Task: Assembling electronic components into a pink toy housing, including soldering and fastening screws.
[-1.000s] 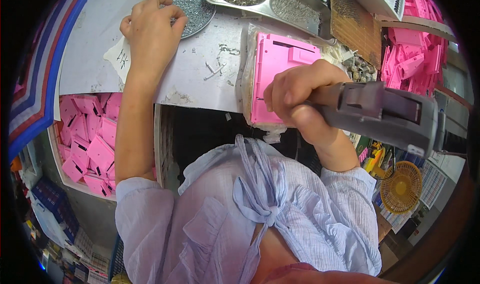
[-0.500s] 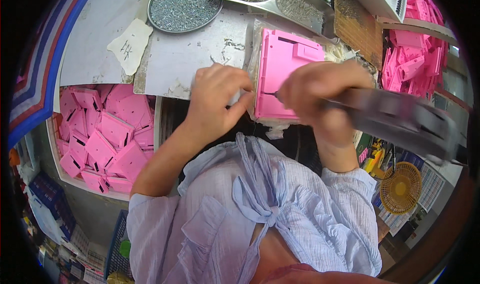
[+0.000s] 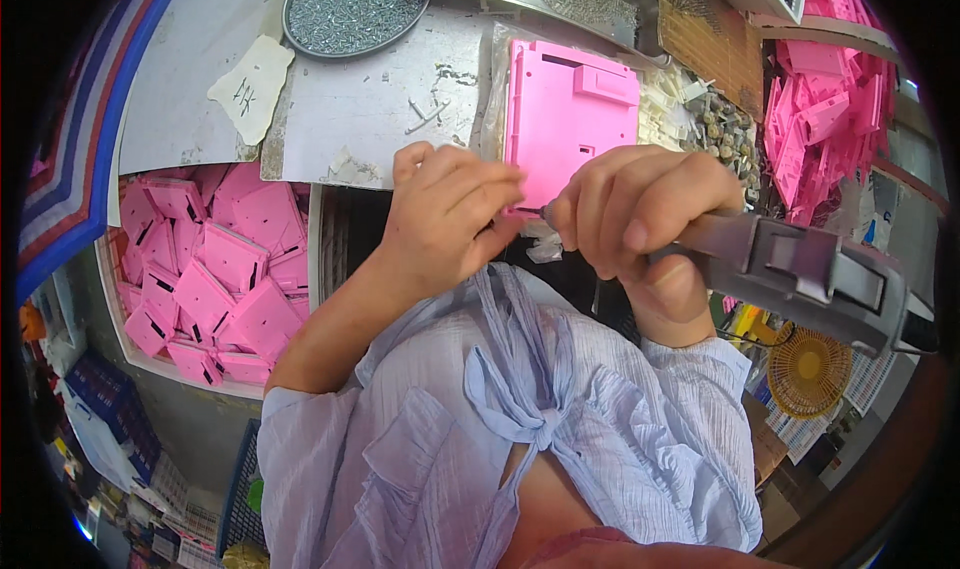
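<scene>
A pink plastic panel (image 3: 560, 109) with a raised block and small slots lies in front of me on a clear plastic bag. My right hand (image 3: 650, 209) is wrapped round a grey electric screwdriver (image 3: 775, 254), whose body sticks out to the right. Its thin dark bit reaches left across the panel's near edge. At the panel's near left corner, my left hand (image 3: 445, 209) has its fingers bent, thumb and forefinger on either side of the bit's tip. Whatever small thing lies between those fingertips is hidden.
A round tray of screws (image 3: 355, 9) and a metal tray (image 3: 590, 4) of small parts stand at the back. Pink panels fill a box (image 3: 215, 279) at left; more pink parts (image 3: 825, 99) are heaped at right. Loose screws (image 3: 428, 116) lie on the table.
The screwdriver's bit has come down from the panel's left side to its near left corner. My left hand has shifted slightly right, toward the bit.
</scene>
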The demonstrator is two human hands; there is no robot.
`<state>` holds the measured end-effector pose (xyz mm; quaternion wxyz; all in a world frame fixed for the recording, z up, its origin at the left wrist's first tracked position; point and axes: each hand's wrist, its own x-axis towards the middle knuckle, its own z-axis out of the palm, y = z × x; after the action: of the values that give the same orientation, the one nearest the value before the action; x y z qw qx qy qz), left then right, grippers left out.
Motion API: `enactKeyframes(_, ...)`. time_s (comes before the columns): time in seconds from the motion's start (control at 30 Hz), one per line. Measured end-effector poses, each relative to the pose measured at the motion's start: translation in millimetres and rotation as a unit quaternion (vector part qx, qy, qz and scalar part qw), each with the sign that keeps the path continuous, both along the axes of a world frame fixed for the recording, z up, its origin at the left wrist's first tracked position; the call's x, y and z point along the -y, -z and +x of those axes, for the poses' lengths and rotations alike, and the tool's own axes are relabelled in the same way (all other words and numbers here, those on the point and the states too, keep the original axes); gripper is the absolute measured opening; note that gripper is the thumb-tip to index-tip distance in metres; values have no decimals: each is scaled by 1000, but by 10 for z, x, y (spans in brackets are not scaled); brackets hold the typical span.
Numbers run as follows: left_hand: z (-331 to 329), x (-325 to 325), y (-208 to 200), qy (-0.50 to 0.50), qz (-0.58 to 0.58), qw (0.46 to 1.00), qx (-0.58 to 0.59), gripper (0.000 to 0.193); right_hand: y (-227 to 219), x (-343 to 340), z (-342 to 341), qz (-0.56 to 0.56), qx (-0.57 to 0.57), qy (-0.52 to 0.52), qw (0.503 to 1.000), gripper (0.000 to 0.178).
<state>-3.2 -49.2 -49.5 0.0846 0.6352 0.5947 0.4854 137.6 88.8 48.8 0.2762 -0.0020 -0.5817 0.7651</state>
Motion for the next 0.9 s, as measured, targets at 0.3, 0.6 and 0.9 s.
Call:
enactKeyframes(0.3,-148,-2,-26,49,-108,990,-70,37,390,222,-196,204,-55,18,977,16)
enactKeyframes(0.6,89,-504,-209,27,-61,988,-143,36,-60,-395,331,133,-48,119,983,20)
enactKeyframes(0.9,388,-720,-258,-2,-118,965,-232,36,311,-1019,439,11,-24,251,968,14)
